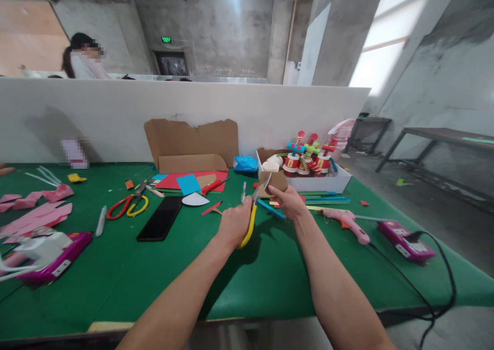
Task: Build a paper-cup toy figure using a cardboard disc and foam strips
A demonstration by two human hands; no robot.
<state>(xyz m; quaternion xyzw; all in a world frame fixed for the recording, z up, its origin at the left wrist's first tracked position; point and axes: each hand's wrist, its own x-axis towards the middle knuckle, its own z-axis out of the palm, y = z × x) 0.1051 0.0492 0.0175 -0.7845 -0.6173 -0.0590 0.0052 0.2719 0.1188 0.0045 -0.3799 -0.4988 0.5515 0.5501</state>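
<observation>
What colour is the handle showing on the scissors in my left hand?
The visible scissors handle is yellow, seen in the head view.

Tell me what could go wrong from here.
The scissors in the left hand have their blades close to the right hand holding the cardboard; a slip might nick its fingers.
The pink glue gun lies near the right forearm; if hot, it could burn skin.
A black cord hangs over the table's edge; a snag might drag the purple block it plugs into.

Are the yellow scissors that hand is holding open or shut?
Open: the scissors in the left hand show two blades spread apart, beside the brown cardboard in the right hand.
</observation>
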